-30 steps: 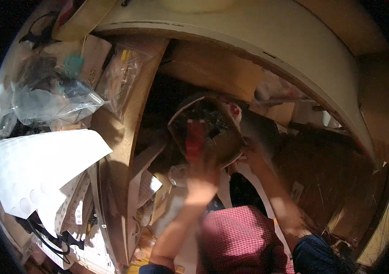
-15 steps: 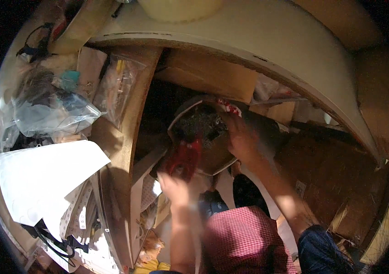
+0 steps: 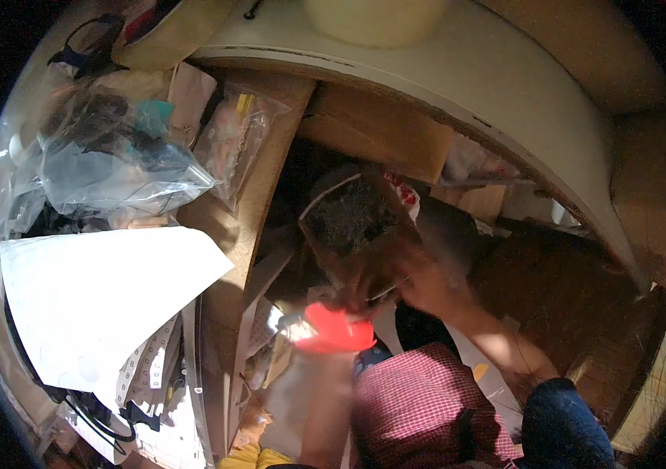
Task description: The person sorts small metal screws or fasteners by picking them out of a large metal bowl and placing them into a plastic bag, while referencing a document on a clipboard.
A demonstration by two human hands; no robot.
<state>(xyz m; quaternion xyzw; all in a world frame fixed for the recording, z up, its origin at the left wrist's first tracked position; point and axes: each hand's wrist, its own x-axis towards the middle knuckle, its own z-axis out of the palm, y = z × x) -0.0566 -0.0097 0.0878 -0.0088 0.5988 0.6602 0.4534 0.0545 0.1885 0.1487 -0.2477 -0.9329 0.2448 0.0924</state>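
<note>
The left hand (image 3: 299, 328) is badly blurred and bleached by sunlight; it appears closed on a red thing (image 3: 342, 331), whose exact kind cannot be made out and which overlaps most of the hand, so individual fingers do not separate. The red thing is just below a dark, open-mouthed container (image 3: 319, 242), near its lower edge; whether the two touch is unclear. Inside the container lies dark, fibrous-looking matter (image 3: 352, 215), much of it lost in shadow, and a red-and-white patch (image 3: 405, 195) shows at the upper right of the rim. The right hand (image 3: 430, 285) is at the container's lower right, shaded and smeared by motion; its fingertips are indistinct, and I cannot tell whether it grips the edge. Below, a red checked cloth (image 3: 427, 402) runs out at the lower edge of the view, beside a black shape (image 3: 420, 327) that is too dark to identify. To the left, beyond a wooden panel (image 3: 266, 195), a white sheet (image 3: 106, 301) is overexposed and partly covers perforated strips (image 3: 145, 359). Above it, glare on a clear plastic bag (image 3: 110, 184) obscures the contents.
</note>
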